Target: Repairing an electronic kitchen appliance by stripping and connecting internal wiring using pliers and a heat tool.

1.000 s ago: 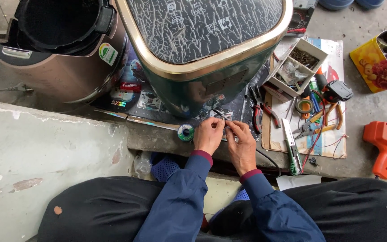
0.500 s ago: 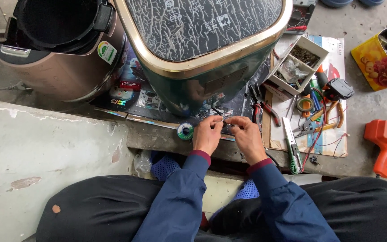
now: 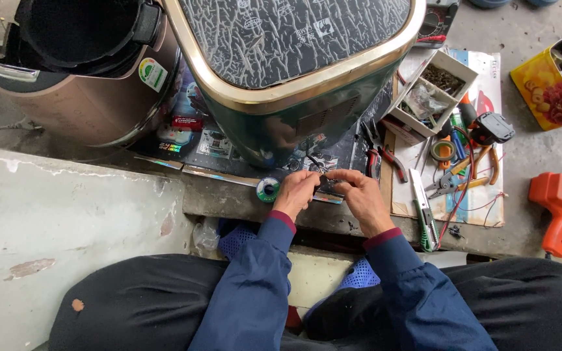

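Observation:
My left hand [image 3: 297,192] and my right hand [image 3: 361,197] meet at the front of a dark green appliance [image 3: 287,84] with a gold rim and a black crackle-patterned top. Both pinch thin dark wires [image 3: 323,174] that come out of the appliance's lower front. The fingertips of the two hands almost touch. A small green spool of solder [image 3: 268,190] lies just left of my left hand on the ledge. Both sleeves are dark blue with red cuffs.
A brown rice cooker [image 3: 79,78] with its lid open stands at the left. To the right lie red-handled pliers [image 3: 385,161], a green utility knife [image 3: 424,211], a divided parts box [image 3: 434,91], a tape roll [image 3: 442,151], an orange drill [image 3: 561,205] and a yellow tin [image 3: 548,81].
My right hand has shifted slightly right and turned while both hands keep working the wires. The view has moved a little; nothing else moved.

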